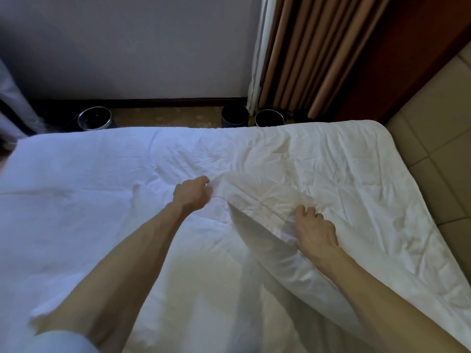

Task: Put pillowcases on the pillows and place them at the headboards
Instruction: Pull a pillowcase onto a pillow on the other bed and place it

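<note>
A white pillowcase (331, 179) lies wrinkled across the right half of the white bed (76, 189). Its near-left hem runs diagonally from the middle of the bed toward me. My left hand (192, 193) pinches the far corner of that hem, fingers curled into the cloth. My right hand (314, 230) grips the same hem nearer to me, fingers bent down into the fabric, and the edge is lifted a little between the two hands. No pillow shows.
The padded beige headboard (433, 138) stands along the right side. Beyond the bed's far edge are a metal bucket (94, 118), two dark bins (234, 115), brown curtains (313, 52) and a white wall.
</note>
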Demonstrator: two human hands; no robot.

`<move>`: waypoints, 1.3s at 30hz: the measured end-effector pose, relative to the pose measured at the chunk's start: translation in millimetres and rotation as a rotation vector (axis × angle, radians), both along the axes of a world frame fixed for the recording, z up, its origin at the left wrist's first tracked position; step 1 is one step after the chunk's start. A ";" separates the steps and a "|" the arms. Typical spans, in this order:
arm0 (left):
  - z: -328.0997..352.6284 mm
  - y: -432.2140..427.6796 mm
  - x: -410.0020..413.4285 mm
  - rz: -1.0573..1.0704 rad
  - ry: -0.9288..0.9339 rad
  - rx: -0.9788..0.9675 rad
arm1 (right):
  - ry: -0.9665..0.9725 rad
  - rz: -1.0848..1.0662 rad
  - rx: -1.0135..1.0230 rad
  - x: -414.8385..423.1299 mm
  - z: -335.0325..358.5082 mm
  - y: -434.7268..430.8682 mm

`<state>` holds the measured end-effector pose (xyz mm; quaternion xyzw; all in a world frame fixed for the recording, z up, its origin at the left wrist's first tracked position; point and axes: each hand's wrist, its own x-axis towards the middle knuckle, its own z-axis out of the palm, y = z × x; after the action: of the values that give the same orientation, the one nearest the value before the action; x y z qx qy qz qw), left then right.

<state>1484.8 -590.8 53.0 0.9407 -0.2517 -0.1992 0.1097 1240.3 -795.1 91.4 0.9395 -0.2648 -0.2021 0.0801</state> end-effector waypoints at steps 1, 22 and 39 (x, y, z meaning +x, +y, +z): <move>-1.3 2.0 -1.4 0.059 0.059 -0.050 | -0.008 0.003 0.003 -1.2 0.4 -0.7; 41.5 -63.4 -133.8 -0.683 -0.510 -0.193 | -0.159 -0.026 0.066 -61.2 6.6 -18.2; 4.4 -125.3 -334.9 -0.884 -0.153 0.155 | 0.002 -0.479 0.056 -318.1 41.8 -62.3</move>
<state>1149.9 -716.1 57.4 0.7605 -0.6208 -0.1749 -0.0757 922.3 -857.4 133.2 0.8514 -0.4744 -0.2235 0.0041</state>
